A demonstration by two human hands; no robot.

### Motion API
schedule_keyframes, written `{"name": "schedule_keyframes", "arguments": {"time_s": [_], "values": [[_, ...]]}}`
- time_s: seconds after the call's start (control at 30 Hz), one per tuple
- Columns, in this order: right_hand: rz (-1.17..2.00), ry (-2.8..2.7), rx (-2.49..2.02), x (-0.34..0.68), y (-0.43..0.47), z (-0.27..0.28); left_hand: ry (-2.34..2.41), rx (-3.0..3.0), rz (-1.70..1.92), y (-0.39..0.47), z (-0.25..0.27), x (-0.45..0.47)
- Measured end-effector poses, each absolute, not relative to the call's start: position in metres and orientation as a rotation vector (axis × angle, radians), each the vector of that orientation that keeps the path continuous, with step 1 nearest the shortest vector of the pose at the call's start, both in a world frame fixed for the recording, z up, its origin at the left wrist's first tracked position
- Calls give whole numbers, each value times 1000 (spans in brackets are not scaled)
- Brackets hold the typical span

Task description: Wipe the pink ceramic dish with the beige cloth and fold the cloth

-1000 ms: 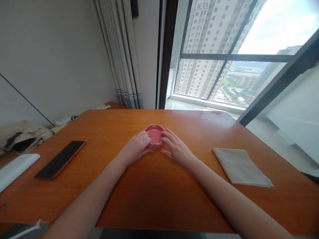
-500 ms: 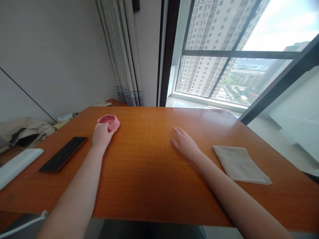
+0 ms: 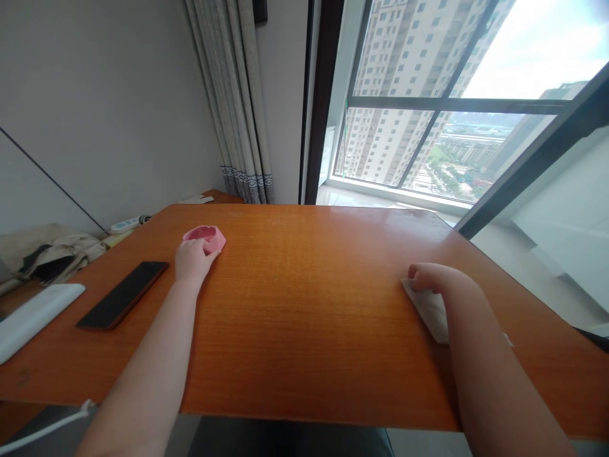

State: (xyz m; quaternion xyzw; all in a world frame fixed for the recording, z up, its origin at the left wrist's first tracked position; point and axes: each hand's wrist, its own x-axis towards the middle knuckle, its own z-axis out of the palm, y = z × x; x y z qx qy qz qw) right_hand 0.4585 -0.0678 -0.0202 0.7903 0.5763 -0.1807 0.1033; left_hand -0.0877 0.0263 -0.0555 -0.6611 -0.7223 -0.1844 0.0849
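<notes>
Left hand (image 3: pixel 192 261) resting against the near side of a small pink dish (image 3: pixel 205 237), fingers curled loosely onto its rim, touching rather than clearly clamping; firm grip or not, cannot tell. Dish sitting toward the far left corner of the surface (image 3: pixel 304 317), close to the left edge. Right hand (image 3: pixel 435 279) down on the far corner of a folded beige cloth (image 3: pixel 431 308) near the right edge, fingers bent and pressing or pinching the fabric; exact hold hidden by the knuckles and forearm.

Risks, judged from this layout: dish near the left edge, so a careless nudge likely to send it off toward the clutter beside the surface. Smooth, glossy wood, so little friction to stop a slide. Dark phone (image 3: pixel 122 294) lying just beside the left forearm, liable to be swept by the elbow. Cloth partly under the right forearm, apt to bunch or drag if pulled. Arms spread wide, attention split between two ends.
</notes>
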Motion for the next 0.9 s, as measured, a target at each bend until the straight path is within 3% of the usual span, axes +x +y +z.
{"name": "schedule_keyframes", "arguments": {"time_s": [0.1, 0.3, 0.47, 0.53, 0.67, 0.9], "values": [[-749, 1749, 2186, 435, -65, -17, -2095, -1830, -728, 19, -48, -74], [-399, 2415, 2114, 328, -65, -33, -1468, -2211, -1075, -27, -19, 17], [-718, 3044, 2326, 276, -71, -51, -686, -2987, -593, -101, -25, 114], [-764, 3226, 2288, 283, -68, -53, -765, -3064, -506, -117, -36, 130], [-510, 3230, 2295, 316, -56, -60, -1194, -3073, -296, -113, -53, 119], [-460, 2973, 2268, 320, -48, -78, -1525, -3035, -113, -89, -42, 28]]}}
